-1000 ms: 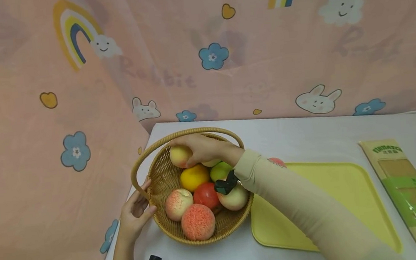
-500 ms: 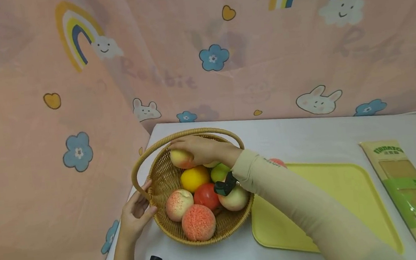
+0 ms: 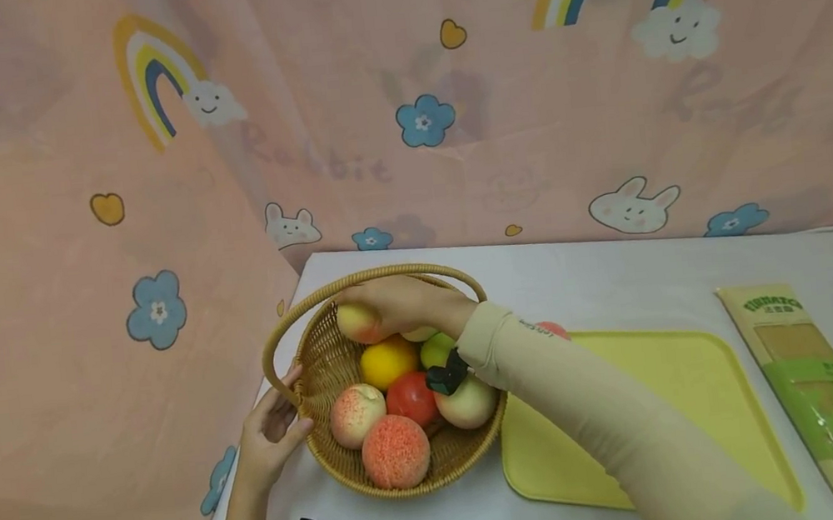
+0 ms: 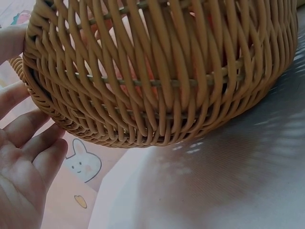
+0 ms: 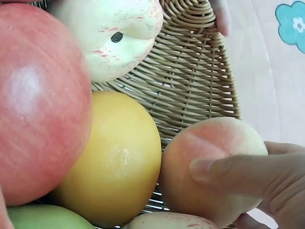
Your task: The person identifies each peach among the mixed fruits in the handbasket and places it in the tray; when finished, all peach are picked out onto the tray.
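My right hand (image 3: pixel 409 301) reaches under the handle of a round wicker basket (image 3: pixel 330 461) and grips a yellow-pink peach (image 3: pixel 356 323) by the basket's far left wall. In the right wrist view its thumb presses the near side of this peach (image 5: pixel 205 143), which rests close to a yellow orange-like fruit (image 5: pixel 114 162). My left hand (image 3: pixel 264 438) holds the basket's left side at the foot of the handle. Its fingers lie against the woven wall (image 4: pixel 157 76) in the left wrist view.
The basket also holds a red fruit (image 3: pixel 411 398), a coral peach (image 3: pixel 396 452), a pale peach (image 3: pixel 358 415) and a green fruit (image 3: pixel 436 348). To the right lie a yellow tray (image 3: pixel 669 378), under my right sleeve, and a long green-and-tan packet (image 3: pixel 813 389).
The head view has tilted up slightly. My right hand stays on the peach at the basket's far left, shifting only a little; the left hand has kept its place.
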### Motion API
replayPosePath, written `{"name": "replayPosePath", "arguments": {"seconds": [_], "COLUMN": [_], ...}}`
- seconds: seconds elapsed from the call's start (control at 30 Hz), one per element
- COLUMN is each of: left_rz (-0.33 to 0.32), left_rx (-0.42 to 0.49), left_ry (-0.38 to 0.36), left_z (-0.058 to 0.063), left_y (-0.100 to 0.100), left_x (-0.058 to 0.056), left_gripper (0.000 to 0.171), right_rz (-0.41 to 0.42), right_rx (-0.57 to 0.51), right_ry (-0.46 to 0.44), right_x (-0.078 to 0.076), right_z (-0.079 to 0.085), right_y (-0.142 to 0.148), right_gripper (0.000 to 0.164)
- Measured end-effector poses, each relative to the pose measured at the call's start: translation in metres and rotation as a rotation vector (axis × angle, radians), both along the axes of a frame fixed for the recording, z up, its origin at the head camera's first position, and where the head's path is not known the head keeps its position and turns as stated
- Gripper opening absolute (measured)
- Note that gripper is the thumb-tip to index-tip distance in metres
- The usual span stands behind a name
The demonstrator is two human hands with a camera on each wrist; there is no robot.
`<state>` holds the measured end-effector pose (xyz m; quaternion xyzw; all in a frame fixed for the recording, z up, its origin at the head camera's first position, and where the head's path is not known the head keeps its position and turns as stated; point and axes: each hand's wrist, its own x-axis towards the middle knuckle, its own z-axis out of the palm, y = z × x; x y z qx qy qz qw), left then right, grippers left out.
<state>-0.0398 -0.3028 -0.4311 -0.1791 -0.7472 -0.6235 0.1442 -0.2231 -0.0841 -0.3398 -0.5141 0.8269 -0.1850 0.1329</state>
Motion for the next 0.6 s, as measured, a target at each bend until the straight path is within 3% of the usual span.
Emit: {"name": "replayPosePath", "arguments": {"seconds": [0.13,0.3,0.5,0.6], "left_rz": [0.001,-0.003,-0.001,-0.004], "left_rx": [-0.003,-0.007,-0.008,-0.006], "left_ry": [-0.007,-0.006,-0.001,0.0], "left_z": [0.0,0.0,0.0,-0.001], "left_y": [0.0,-0.001,-0.001,-0.001], "left_x": [0.0,0.0,0.0,0.0], "left_gripper": [0.062,0.062,0.062,0.062], "right_rz": [-0.012,-0.047,-0.023,-0.02], "right_rx": [-0.027,-0.144,-0.27,-0.282], "right_ry": [-0.009,-0.068,-0.142,-0.169], "right_x": [0.002,0.006,0.013,0.017], "right_z": [0.004,0.011,0.023,0.027], "right_y": [-0.001,0.0,0.001,0.003], "right_gripper": [0.059,0.052,0.055,0.059]}}
